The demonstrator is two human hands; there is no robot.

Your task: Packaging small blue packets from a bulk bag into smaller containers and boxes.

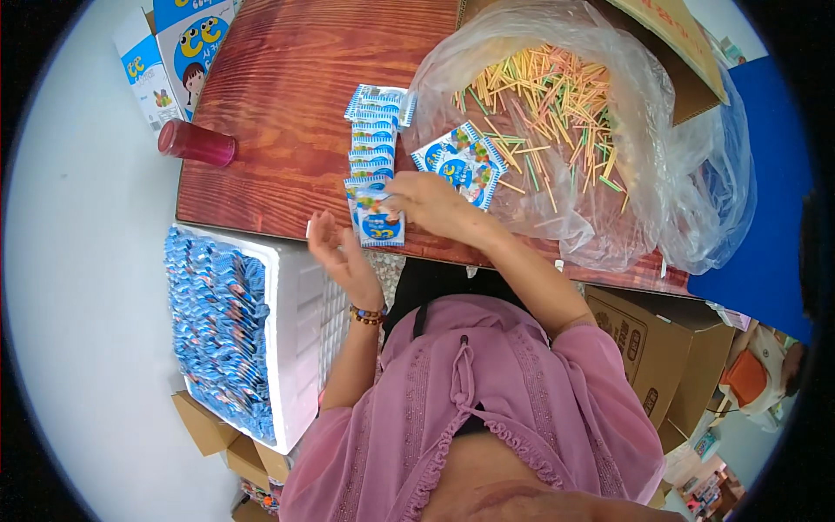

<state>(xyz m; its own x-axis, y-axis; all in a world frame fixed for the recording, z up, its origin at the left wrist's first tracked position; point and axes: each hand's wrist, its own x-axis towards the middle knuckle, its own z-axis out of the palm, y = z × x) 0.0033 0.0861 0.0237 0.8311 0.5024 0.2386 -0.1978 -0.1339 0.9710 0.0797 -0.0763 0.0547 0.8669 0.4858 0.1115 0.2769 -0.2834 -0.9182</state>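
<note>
A small blue-and-white packet [381,228] lies at the near end of an overlapping row of similar packets [372,139] on the wooden table. My right hand [428,204] pinches its upper right edge with closed fingers. Just left of that packet, by the table's near edge, my left hand [344,259] is raised with its fingers apart and nothing in them. Beyond my right hand sits a loose pile of the same packets [461,161], partly at the edge of a clear plastic bag [644,165].
Thin coloured sticks [557,96] spill from the bag. A red-lidded jar [198,143] lies left on the table [287,87]. A white foam box [291,348] full of blue packets stands at lower left. Cardboard boxes [648,348] stand right, and printed cartons [187,56] far left.
</note>
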